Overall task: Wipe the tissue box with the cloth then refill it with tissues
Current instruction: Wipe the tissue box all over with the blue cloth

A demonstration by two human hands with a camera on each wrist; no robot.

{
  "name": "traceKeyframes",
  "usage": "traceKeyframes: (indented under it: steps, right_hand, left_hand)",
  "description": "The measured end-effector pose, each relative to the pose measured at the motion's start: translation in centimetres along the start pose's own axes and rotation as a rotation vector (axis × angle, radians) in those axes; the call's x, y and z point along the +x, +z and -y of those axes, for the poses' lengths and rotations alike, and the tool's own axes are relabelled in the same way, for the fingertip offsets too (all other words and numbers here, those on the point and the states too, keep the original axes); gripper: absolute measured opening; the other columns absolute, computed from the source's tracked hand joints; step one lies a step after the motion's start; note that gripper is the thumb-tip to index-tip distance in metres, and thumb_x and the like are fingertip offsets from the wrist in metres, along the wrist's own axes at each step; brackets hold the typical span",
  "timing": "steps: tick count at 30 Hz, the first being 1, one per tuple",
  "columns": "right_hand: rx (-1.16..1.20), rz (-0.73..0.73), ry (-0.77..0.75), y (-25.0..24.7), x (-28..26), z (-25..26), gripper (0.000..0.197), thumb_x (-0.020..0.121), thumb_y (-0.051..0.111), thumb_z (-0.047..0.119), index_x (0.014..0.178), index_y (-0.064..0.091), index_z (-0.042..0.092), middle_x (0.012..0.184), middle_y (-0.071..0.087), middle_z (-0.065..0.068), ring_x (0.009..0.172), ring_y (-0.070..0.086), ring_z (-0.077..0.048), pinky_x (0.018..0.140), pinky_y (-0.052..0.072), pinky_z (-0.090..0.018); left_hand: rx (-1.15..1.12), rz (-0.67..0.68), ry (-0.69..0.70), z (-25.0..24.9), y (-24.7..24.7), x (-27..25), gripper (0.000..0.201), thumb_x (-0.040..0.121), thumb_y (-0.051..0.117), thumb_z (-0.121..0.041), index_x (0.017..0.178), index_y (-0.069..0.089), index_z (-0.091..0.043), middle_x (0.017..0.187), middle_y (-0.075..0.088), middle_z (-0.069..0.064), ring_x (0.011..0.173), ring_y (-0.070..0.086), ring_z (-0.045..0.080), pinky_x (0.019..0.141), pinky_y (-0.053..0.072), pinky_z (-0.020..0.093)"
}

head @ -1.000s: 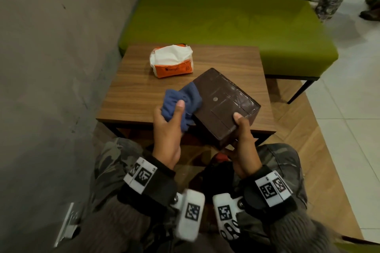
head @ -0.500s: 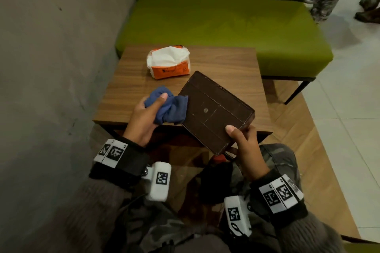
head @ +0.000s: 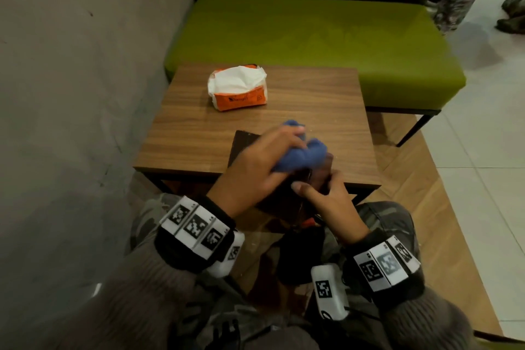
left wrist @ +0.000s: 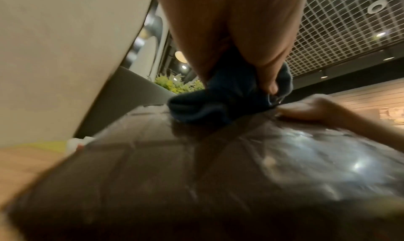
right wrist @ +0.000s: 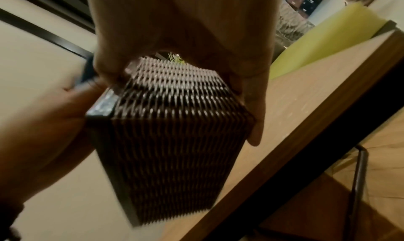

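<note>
Left hand (head: 257, 163) moved from left of tissue box (head: 241, 145) to directly over it; blue cloth (head: 301, 155) now pressed on box's smooth upper face, previously at box's left edge. Box turned: its left part now hidden under left hand. Right hand (head: 326, 199) shifted from box's near corner to its right end, thumb on top.

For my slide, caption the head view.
Left hand wipes the brown box with a blue cloth while the right hand steadies it.

No legible text (pack (head: 240, 92) print blurred)
</note>
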State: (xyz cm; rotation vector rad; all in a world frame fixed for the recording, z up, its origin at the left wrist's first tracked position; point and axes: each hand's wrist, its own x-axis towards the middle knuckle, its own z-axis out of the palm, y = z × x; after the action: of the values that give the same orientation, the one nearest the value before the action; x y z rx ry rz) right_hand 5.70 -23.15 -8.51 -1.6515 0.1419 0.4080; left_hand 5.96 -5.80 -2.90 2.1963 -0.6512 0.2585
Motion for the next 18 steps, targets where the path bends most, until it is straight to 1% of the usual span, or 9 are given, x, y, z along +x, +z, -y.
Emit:
traceKeyframes:
  steps: [2, 4, 7, 10, 12, 13, 15, 17, 18]
  right_hand:
    - [-0.022, 0.021, -0.019, -0.7, -0.5, -0.2, 0.076, 0.066, 0.081, 0.033, 0.126, 0.039, 0.014, 0.113, 0.059, 0.007, 0.100, 0.061, -0.003, 0.074, 0.054, -0.017]
    - [-0.025, 0.006, -0.034, -1.3, -0.7, -0.5, 0.069, 0.071, 0.079, 0.027, 0.127, 0.040, 0.015, 0.112, 0.059, 0.010, 0.099, 0.060, -0.001, 0.073, 0.053, -0.014]
    - [0.069, -0.042, 0.002, -2.0, -0.4, -1.0, 0.055, 0.082, 0.073, 0.017, 0.128, 0.042, 0.011, 0.110, 0.059, 0.006, 0.096, 0.061, -0.003, 0.070, 0.054, -0.014]
    - [0.189, -0.070, 0.067, -2.9, 0.5, -0.7, 0.075, 0.073, 0.080, 0.039, 0.133, 0.043, 0.014, 0.121, 0.062, -0.001, 0.103, 0.066, -0.015, 0.085, 0.058, -0.035]
    - [0.171, -0.048, 0.112, -3.4, 1.4, -0.2, 0.086, 0.063, 0.076, 0.057, 0.134, 0.046, 0.020, 0.125, 0.063, -0.002, 0.106, 0.067, -0.018, 0.084, 0.058, -0.041]
    - [0.154, -0.035, 0.129, -3.6, 1.9, 0.2, 0.082, 0.063, 0.072, 0.061, 0.132, 0.050, 0.021, 0.123, 0.065, -0.002, 0.105, 0.067, -0.020, 0.082, 0.058, -0.042]
    - [0.106, -0.049, 0.134, -3.6, 2.8, 1.0, 0.056, 0.077, 0.065, 0.058, 0.121, 0.057, 0.024, 0.114, 0.068, -0.001, 0.102, 0.068, -0.022, 0.084, 0.057, -0.045]
    - [0.103, -0.069, 0.110, -3.5, 4.1, 1.6, 0.030, 0.091, 0.055, 0.048, 0.111, 0.061, 0.026, 0.109, 0.069, 0.001, 0.097, 0.068, -0.019, 0.082, 0.056, -0.039]
    - [0.109, -0.081, 0.099, -3.5, 4.6, 1.8, 0.028, 0.093, 0.052, 0.045, 0.110, 0.062, 0.026, 0.107, 0.070, 0.001, 0.094, 0.067, -0.015, 0.077, 0.055, -0.034]
  left_hand:
    - [-0.003, -0.108, -0.210, 1.3, -1.4, 0.3, 0.027, 0.085, 0.062, -0.013, 0.112, 0.056, -0.016, 0.118, 0.056, -0.003, 0.109, 0.050, 0.001, 0.090, 0.037, 0.006]
    - [0.034, -0.155, -0.381, 3.3, -2.3, 0.0, 0.020, 0.087, 0.063, -0.022, 0.106, 0.055, -0.020, 0.101, 0.057, -0.005, 0.089, 0.053, 0.003, 0.072, 0.039, 0.011]
    - [0.014, -0.150, -0.566, 6.3, -2.9, -1.9, 0.014, 0.087, 0.063, -0.020, 0.095, 0.052, -0.020, 0.085, 0.056, -0.006, 0.077, 0.052, 0.004, 0.062, 0.035, 0.019]
    - [-0.015, -0.198, -0.666, 7.8, -2.3, -4.1, 0.019, 0.086, 0.064, -0.014, 0.102, 0.054, -0.016, 0.092, 0.059, -0.003, 0.088, 0.055, 0.012, 0.065, 0.036, 0.012]
    - [-0.098, -0.245, -0.696, 8.1, -1.9, -4.8, 0.023, 0.087, 0.063, -0.012, 0.107, 0.054, -0.017, 0.098, 0.058, -0.005, 0.094, 0.055, 0.012, 0.068, 0.037, 0.009]
    - [-0.153, -0.244, -0.711, 8.2, -1.7, -4.8, 0.026, 0.087, 0.063, -0.013, 0.110, 0.055, -0.019, 0.104, 0.059, -0.005, 0.099, 0.055, 0.012, 0.072, 0.039, 0.009]
    - [-0.233, -0.171, -0.736, 8.6, -1.4, -4.5, 0.039, 0.085, 0.066, -0.027, 0.122, 0.055, -0.022, 0.120, 0.057, -0.005, 0.112, 0.051, 0.010, 0.087, 0.039, 0.014]
    - [-0.306, -0.096, -0.738, 8.9, -1.2, -3.8, 0.054, 0.081, 0.067, -0.040, 0.130, 0.052, -0.023, 0.130, 0.052, -0.006, 0.121, 0.046, 0.007, 0.101, 0.036, 0.022]
    - [-0.334, -0.073, -0.726, 9.0, -1.1, -3.3, 0.055, 0.082, 0.068, -0.039, 0.132, 0.051, -0.023, 0.132, 0.051, -0.006, 0.122, 0.045, 0.006, 0.104, 0.035, 0.024]
